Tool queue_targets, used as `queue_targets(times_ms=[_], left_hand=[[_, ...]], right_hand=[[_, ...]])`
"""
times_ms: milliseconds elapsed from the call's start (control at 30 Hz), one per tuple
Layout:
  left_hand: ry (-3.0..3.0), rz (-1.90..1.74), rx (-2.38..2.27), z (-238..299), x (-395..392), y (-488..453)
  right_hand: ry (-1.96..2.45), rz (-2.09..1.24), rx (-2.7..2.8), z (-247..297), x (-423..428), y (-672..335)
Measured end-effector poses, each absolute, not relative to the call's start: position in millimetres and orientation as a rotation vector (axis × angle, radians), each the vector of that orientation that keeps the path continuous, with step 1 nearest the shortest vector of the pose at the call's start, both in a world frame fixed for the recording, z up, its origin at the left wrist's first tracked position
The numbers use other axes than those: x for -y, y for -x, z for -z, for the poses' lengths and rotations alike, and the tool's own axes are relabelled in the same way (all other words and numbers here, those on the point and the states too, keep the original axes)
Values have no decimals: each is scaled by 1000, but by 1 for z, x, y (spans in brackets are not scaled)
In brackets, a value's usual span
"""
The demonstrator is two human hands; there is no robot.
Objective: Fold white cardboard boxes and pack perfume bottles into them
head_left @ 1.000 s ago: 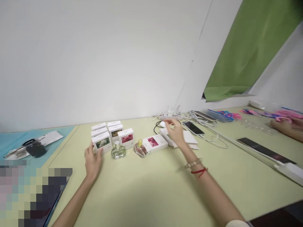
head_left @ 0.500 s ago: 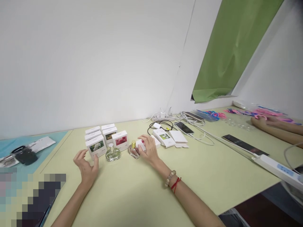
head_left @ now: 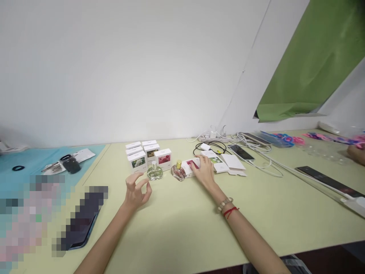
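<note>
My right hand (head_left: 205,172) is over a small white perfume box (head_left: 188,164) with a pink-flower picture, which lies on its side. Its thumb and fingers are around the box's right part and hide it. Close by on the left stands a perfume bottle (head_left: 178,172) with a gold cap and pinkish glass. A greenish clear perfume bottle (head_left: 154,173) with a silver cap stands further left. My left hand (head_left: 138,192) hovers in front of it, open, with fingers curled and apart. Behind stand several white flower-picture boxes (head_left: 138,163).
An opened white carton (head_left: 234,164) lies right of my right hand. Phones (head_left: 241,153), cables (head_left: 268,160) and a power strip (head_left: 213,137) are at the back right. A dark jar (head_left: 70,164) sits on blue sheeting at left. Another person's hand (head_left: 356,153) shows at the right edge.
The view has swung left, so things appear further right. My left hand has drawn back from the white boxes. My right hand has shifted from beside the gold-capped bottle onto the lying box.
</note>
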State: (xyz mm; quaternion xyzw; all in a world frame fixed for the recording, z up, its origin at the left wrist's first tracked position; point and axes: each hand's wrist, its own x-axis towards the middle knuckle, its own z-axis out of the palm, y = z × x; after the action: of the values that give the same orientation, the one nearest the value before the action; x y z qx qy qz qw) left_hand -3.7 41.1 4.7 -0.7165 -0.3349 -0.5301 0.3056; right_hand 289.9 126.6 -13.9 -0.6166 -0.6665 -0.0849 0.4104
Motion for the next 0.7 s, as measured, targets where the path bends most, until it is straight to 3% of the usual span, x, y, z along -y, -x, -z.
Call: queue_targets(times_ms=[367,700], left_hand=[[2147,1194,823,-20,-31,-2],[2658,671,803,13,-23,-35]], right_hand=[[1924,-15,1895,21,-116,-300],[1812,106,1891,34,-122,-284]])
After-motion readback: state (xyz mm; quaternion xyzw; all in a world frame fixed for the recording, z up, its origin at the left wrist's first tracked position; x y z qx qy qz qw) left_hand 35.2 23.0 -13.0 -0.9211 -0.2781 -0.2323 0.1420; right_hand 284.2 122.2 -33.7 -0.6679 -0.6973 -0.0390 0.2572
